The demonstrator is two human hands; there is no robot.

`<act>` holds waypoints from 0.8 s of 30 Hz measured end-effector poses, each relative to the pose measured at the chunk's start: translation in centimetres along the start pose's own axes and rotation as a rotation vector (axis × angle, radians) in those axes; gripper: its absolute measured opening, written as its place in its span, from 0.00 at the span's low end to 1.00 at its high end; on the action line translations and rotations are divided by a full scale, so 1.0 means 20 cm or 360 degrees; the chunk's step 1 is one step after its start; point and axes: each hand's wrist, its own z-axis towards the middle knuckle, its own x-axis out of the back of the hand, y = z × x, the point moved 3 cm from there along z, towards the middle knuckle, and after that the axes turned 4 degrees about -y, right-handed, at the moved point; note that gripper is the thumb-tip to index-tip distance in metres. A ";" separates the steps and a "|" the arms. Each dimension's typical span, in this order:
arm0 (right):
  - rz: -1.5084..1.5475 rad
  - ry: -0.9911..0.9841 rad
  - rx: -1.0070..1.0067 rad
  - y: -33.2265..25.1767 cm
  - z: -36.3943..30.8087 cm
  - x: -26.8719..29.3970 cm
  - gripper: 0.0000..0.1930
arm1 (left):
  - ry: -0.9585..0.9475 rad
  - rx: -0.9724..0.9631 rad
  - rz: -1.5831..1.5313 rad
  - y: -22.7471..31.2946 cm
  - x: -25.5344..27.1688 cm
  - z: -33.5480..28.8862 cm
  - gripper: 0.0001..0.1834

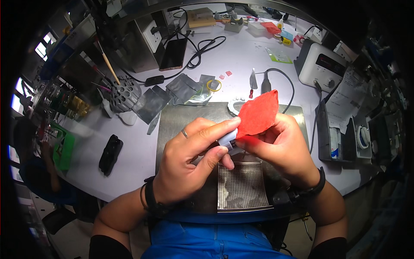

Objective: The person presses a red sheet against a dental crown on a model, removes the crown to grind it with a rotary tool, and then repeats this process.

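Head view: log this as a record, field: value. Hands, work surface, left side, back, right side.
left hand: pinches a small pale-blue piece
right hand: holds a red sheet
work surface: grey board with a perforated metal plate on it, below the hands
left side: grey holder with round holes; black object, kind unclear
back: dark smartphone
right side: white control box with knob
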 end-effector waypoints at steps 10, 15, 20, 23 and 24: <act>-0.0199 -0.0038 0.0050 -0.03 -0.01 -0.01 0.11 | -0.0031 0.0016 0.0187 0.03 0.00 0.00 0.25; -0.0576 -0.0049 0.0324 -0.04 -0.01 -0.02 0.10 | 0.0003 -0.0037 0.0192 0.02 0.01 0.00 0.23; 0.0031 0.0006 0.0046 -0.03 0.01 0.07 0.07 | 0.0119 0.0250 0.0194 -0.03 0.07 0.01 0.22; -0.0070 0.0009 0.0169 0.00 0.04 0.06 0.07 | 0.0200 0.0609 -0.0152 -0.10 0.09 0.02 0.14; -0.0072 0.0012 0.0164 0.00 0.04 0.06 0.07 | 0.0199 0.0610 -0.0158 -0.12 0.10 0.02 0.14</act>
